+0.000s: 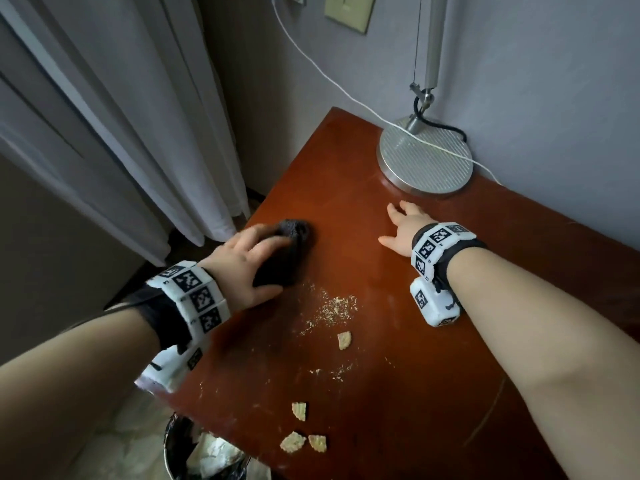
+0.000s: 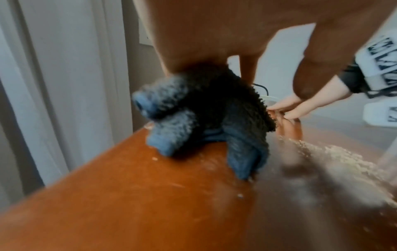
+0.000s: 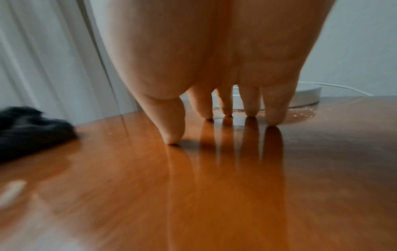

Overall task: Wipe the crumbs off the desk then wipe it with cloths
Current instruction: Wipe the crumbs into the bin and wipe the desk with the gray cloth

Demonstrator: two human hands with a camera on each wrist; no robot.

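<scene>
On the red-brown desk [image 1: 433, 358], my left hand [image 1: 242, 268] grips a bunched dark blue-black cloth [image 1: 292, 235] near the left edge. The left wrist view shows the cloth [image 2: 204, 118] hanging from my palm with its folds touching the wood. Fine crumbs [image 1: 332, 308] lie just right of that hand, also seen as crumbs [image 2: 343, 158] beside the cloth. Several cracker pieces [image 1: 299, 410] lie nearer me. My right hand [image 1: 403, 226] rests on the desk, its straight spread fingertips [image 3: 273, 118] touching the wood and holding nothing.
A lamp's round metal base [image 1: 424, 157] stands at the back by the wall, just beyond my right hand, with a white cable [image 1: 311, 64] across it. A lined bin [image 1: 194, 452] sits on the floor below the desk's left front edge. Curtains [image 1: 121, 133] hang left.
</scene>
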